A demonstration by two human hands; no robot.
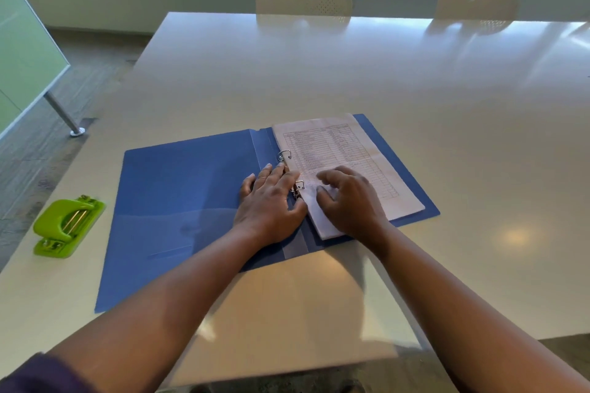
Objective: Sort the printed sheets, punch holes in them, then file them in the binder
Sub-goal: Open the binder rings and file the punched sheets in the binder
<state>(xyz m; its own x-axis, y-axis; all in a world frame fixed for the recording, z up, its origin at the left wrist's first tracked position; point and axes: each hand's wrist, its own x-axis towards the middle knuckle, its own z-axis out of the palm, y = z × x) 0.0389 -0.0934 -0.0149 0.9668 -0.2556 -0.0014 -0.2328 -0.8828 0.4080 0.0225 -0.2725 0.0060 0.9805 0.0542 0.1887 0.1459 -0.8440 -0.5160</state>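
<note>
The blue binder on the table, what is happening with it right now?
A person is filing papers. The blue binder lies open on the table, with a stack of printed sheets on its right side at the metal rings. The left hand rests flat at the ring mechanism; the right hand rests on the sheets, fingers curled. A green hole punch sits unused, left of the binder.

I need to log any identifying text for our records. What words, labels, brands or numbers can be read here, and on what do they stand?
No text here can be read.
Printed sheets in the blue binder: a table of rows and columns, print too small and blurred to read.
Green hole punch: no label or brand shows.
Binder cover: no writing shows.
</note>
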